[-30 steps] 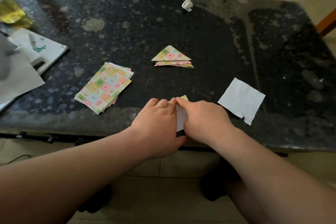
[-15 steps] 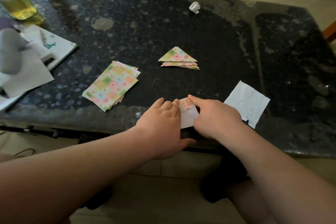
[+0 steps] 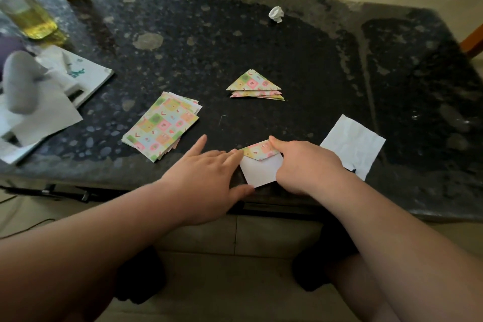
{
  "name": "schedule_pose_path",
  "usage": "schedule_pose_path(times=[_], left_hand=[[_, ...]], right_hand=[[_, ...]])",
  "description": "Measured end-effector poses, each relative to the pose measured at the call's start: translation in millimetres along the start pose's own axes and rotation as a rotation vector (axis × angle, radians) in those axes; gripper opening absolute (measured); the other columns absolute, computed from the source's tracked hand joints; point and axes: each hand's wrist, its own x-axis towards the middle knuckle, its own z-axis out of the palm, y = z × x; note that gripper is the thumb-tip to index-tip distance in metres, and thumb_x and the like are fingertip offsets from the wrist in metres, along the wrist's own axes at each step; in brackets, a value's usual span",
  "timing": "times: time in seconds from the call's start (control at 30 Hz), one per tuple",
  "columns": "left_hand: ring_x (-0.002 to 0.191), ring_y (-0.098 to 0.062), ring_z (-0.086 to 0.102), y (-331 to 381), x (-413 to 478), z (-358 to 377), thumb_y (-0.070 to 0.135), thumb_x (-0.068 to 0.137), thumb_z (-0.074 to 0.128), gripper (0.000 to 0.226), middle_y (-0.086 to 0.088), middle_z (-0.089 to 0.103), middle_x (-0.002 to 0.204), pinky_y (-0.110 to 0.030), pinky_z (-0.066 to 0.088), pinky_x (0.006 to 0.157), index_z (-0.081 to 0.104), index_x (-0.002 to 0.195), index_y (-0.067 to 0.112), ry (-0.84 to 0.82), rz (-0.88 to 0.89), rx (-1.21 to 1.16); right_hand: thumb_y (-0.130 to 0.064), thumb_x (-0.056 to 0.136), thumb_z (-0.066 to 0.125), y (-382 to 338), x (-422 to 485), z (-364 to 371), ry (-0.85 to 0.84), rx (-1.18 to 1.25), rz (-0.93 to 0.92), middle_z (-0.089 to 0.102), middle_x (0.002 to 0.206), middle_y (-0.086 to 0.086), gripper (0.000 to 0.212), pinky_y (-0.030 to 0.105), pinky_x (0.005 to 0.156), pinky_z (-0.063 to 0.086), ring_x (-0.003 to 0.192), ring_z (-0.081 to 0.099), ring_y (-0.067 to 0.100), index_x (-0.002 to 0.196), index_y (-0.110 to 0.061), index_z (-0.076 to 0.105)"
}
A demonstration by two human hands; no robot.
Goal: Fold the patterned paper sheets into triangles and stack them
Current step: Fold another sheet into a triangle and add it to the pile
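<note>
Left hand (image 3: 206, 178) lies flat, fingers straight, on the left edge of the sheet (image 3: 261, 171) at the near edge of the table (image 3: 287, 60). Right hand (image 3: 305, 165) covers the sheet's right side, index finger on the patterned flap folded over the white face. Unfolded stack (image 3: 162, 127) sits left of the hands. Triangle pile (image 3: 254, 85) lies further back. White paper (image 3: 352, 144) just right of the right hand.
</note>
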Motion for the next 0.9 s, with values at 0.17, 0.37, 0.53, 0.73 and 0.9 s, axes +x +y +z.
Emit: schedule_pose_path(times=[0.17, 0.37, 0.53, 0.73, 0.9], left_hand=[[0.139, -0.015, 0.029, -23.7, 17.9, -4.6, 0.031, 0.097, 0.056, 0.075, 0.010, 0.034, 0.149, -0.038, 0.025, 0.118, 0.014, 0.158, 0.044, 0.100, 0.017, -0.130], [0.125, -0.010, 0.042, -23.0, 43.1, 2.7, 0.042, 0.098, 0.062, 0.027, 0.016, 0.047, 0.126, -0.036, 0.029, 0.108, 0.064, 0.125, 0.044, 0.224, -0.004, -0.285], [0.094, 0.000, 0.058, -16.2, 52.7, -3.1, 0.028, 0.095, 0.070, 0.013, 0.016, 0.058, 0.110, -0.026, 0.049, 0.092, 0.067, 0.089, 0.039, 0.327, -0.036, -0.533], [0.076, -0.004, 0.073, -2.3, 50.8, -18.1, 0.019, 0.090, 0.077, 0.018, 0.014, 0.076, 0.078, -0.035, 0.059, 0.081, 0.070, 0.081, 0.033, 0.418, -0.065, -0.899], [0.082, -0.024, 0.075, 0.6, 48.6, -22.9, 0.012, 0.084, 0.082, 0.020, -0.003, 0.078, 0.083, -0.055, 0.057, 0.092, 0.075, 0.076, 0.030, 0.436, -0.072, -1.224]], right_hand=[[-0.023, 0.091, 0.056, 2.7, 1.4, 4.5, -0.100, -0.020, -0.048, 0.057, 0.112, -0.003, 0.099, 0.036, 0.074, 0.058, 0.089, 0.059, 0.015, 0.161, -0.045, -0.010], [-0.021, 0.087, 0.062, 18.7, 7.5, 1.4, -0.110, 0.111, -0.087, 0.057, 0.134, -0.002, 0.105, 0.031, 0.070, 0.057, 0.089, 0.060, 0.012, 0.158, -0.053, -0.008], [-0.032, 0.084, 0.079, 43.0, 11.3, -15.8, -0.126, 0.292, -0.197, 0.058, 0.097, -0.021, 0.093, 0.019, 0.068, 0.044, 0.085, 0.059, 0.001, 0.157, -0.051, 0.026], [-0.030, 0.082, 0.086, 63.8, 12.5, -27.4, -0.008, 0.781, -0.246, 0.076, 0.109, -0.013, 0.061, 0.016, 0.066, 0.049, 0.089, 0.069, 0.001, 0.136, -0.045, 0.063], [-0.017, 0.088, 0.079, 60.9, 7.8, -24.9, -0.037, 1.140, -0.202, 0.079, 0.099, -0.001, 0.021, 0.023, 0.059, 0.055, 0.082, 0.073, 0.011, 0.108, -0.024, 0.078]])
